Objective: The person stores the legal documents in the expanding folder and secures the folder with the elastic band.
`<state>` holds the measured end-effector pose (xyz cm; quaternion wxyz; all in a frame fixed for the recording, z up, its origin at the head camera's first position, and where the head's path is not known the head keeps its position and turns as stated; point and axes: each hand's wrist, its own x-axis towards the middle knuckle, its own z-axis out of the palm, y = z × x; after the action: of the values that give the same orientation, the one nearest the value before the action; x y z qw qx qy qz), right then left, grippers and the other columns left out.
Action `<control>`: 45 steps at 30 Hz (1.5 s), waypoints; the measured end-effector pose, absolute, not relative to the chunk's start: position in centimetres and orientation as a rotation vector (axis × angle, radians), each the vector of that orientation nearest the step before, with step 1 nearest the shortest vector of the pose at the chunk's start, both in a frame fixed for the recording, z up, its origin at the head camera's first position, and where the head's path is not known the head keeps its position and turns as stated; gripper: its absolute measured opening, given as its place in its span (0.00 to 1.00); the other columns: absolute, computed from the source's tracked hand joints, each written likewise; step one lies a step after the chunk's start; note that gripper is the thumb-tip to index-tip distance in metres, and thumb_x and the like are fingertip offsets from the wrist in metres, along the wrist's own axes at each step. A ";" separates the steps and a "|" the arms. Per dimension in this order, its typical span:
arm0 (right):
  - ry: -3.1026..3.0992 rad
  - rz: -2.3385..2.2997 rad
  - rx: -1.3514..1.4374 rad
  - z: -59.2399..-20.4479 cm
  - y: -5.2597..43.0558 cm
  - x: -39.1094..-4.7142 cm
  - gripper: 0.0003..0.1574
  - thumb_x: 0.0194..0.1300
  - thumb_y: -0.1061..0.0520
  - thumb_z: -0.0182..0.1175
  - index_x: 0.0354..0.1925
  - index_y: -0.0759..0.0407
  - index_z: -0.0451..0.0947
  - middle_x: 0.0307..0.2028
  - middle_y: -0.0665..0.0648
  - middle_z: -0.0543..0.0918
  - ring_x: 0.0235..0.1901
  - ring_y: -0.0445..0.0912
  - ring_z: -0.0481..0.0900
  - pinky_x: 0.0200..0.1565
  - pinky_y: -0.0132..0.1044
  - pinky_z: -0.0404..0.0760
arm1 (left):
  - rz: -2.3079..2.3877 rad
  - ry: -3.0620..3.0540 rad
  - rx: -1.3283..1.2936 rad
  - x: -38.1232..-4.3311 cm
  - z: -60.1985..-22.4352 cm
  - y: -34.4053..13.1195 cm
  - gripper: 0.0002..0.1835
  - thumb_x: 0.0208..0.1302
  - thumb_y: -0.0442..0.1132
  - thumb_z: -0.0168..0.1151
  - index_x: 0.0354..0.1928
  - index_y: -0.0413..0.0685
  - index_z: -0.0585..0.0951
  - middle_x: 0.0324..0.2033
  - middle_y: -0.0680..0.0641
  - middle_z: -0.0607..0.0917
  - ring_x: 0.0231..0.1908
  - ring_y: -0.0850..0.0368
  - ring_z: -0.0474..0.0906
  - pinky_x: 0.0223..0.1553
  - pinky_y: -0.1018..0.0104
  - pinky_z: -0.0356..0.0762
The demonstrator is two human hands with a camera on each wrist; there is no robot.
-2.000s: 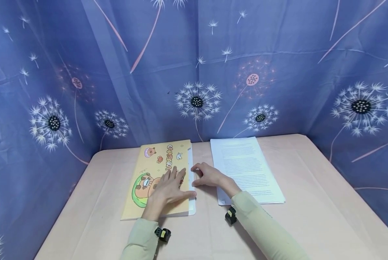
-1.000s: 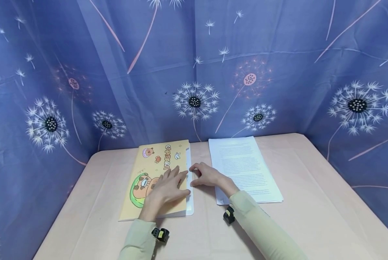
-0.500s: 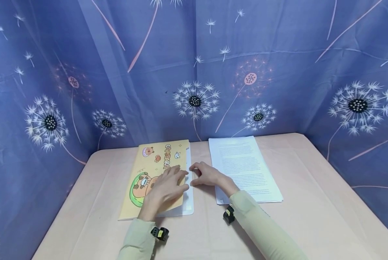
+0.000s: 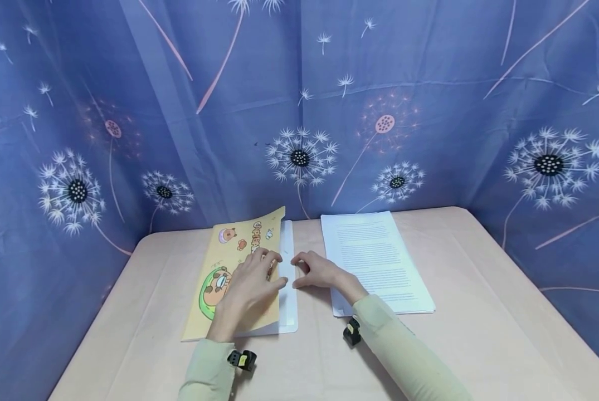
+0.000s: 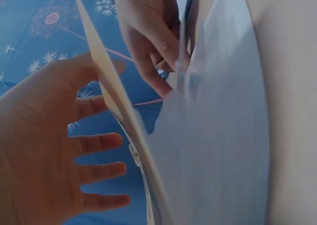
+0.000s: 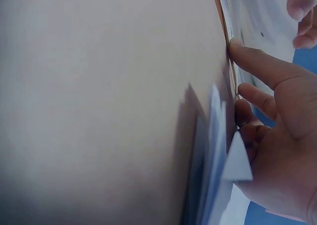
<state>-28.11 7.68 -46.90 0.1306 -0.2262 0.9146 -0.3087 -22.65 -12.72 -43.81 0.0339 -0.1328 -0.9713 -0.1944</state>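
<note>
A yellow folder (image 4: pixel 220 245) with capybara drawings lies left of the table's middle, its front cover's right edge raised. White, glossy inner sheets (image 4: pixel 287 312) show beneath the cover. My left hand (image 4: pixel 251 278) holds the cover's edge, thumb on the inner side; in the left wrist view that hand (image 5: pixel 54 121) has its other fingers spread outside the cover (image 5: pixel 106 71). My right hand (image 4: pixel 318 270) has thumb and curled fingers at the folder's right edge; the right wrist view shows this hand (image 6: pixel 285 106) gripping the thin edge, its exact hold partly hidden.
A stack of printed paper (image 4: pixel 379 262) lies right of the folder, under my right wrist. The light pink tabletop (image 4: pixel 480 312) meets a blue dandelion curtain (image 4: pixel 239 128) at the back and both sides. Black cameras (image 4: pixel 243 360) sit on the wrists.
My left hand has shifted slightly left and lifted the cover's right edge, baring more white inner sheet. The right hand stays at the folder's edge. The paper stack has not moved.
</note>
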 end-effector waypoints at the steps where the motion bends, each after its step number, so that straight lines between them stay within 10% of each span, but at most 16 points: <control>1: 2.653 -0.902 -0.659 -46.9 7.7 -28.1 0.38 0.53 0.47 0.74 0.61 0.53 0.75 0.37 0.53 0.72 0.36 0.44 0.69 0.41 0.37 0.70 | -0.593 -2.983 -0.405 -22.7 -43.7 -12.8 0.25 0.56 0.56 0.63 0.57 0.64 0.77 0.59 0.49 0.74 0.56 0.49 0.73 0.53 0.47 0.74; 19: 2.636 -0.932 -0.668 -46.5 8.0 -28.3 0.38 0.54 0.49 0.74 0.61 0.57 0.75 0.36 0.53 0.73 0.35 0.44 0.69 0.40 0.36 0.69 | -0.589 -2.971 -0.350 -22.5 -41.1 -13.9 0.25 0.62 0.52 0.55 0.63 0.66 0.77 0.59 0.51 0.77 0.47 0.50 0.80 0.37 0.54 0.77; 45: 2.586 -1.007 -0.632 -46.8 7.6 -28.2 0.35 0.53 0.51 0.75 0.58 0.56 0.77 0.36 0.53 0.72 0.35 0.44 0.68 0.40 0.35 0.68 | -0.743 -2.956 -0.214 -21.2 -39.4 -15.1 0.25 0.63 0.49 0.56 0.64 0.64 0.77 0.51 0.53 0.84 0.44 0.56 0.83 0.39 0.53 0.75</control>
<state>-28.18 7.62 -46.78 0.1472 -0.2196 0.8987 -0.3499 -21.15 -15.08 -39.41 0.0431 -0.0700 -0.9666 -0.2429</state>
